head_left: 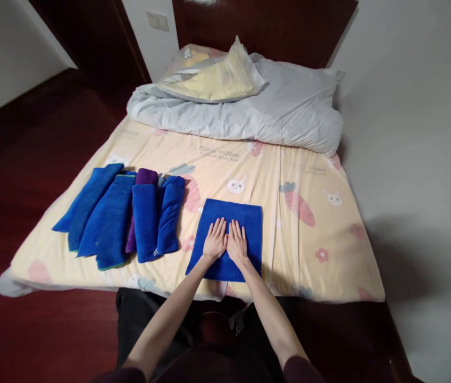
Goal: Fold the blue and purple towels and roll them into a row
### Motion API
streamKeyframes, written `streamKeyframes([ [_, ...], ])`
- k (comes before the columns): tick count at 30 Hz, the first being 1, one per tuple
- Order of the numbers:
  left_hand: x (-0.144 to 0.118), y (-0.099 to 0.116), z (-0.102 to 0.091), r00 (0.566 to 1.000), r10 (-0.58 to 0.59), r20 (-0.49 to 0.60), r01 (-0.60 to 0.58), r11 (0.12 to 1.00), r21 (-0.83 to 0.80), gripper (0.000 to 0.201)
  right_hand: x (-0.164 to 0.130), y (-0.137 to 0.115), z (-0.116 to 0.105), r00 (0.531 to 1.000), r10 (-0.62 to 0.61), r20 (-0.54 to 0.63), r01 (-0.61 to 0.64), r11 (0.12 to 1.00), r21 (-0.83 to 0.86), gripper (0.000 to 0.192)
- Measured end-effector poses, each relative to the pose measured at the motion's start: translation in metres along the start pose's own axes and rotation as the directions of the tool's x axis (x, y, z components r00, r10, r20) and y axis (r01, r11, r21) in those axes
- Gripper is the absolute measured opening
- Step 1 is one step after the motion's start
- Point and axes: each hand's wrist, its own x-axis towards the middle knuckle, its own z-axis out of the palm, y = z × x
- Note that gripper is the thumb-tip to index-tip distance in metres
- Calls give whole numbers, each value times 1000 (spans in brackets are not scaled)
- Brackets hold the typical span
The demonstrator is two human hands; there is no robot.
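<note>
A blue towel (231, 210) lies spread flat on the bed near its front edge, roughly square in outline. My left hand (215, 239) rests palm down on the middle of it, fingers stretched forward. Close beside it, my right hand (236, 239) also presses flat on the cloth with its fingers extended. Neither hand grips the fabric. To the left sits a group of several folded or rolled towels, mostly blue (144, 223), with a purple towel (147, 176) partly covered among them.
The bed (329, 255) wears a yellow sheet printed with rabbits and carrots. A pale quilt (289, 106) is bunched at the headboard (265, 26), with a yellow pillow (217, 80) on top. A wall (417, 159) runs along the right; dark red floor (42, 330) lies left.
</note>
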Motion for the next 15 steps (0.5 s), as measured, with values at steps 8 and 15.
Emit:
streamKeyframes([
  [8,-69,-34,-19,991,-119,-68,122,992,28,68,-66,41,-18,986,141,-88,-142,990,-5,65],
  [15,-80,-8,-14,987,-83,-136,90,995,42,66,-69,-2,-10,973,187,-139,-188,982,2,63],
])
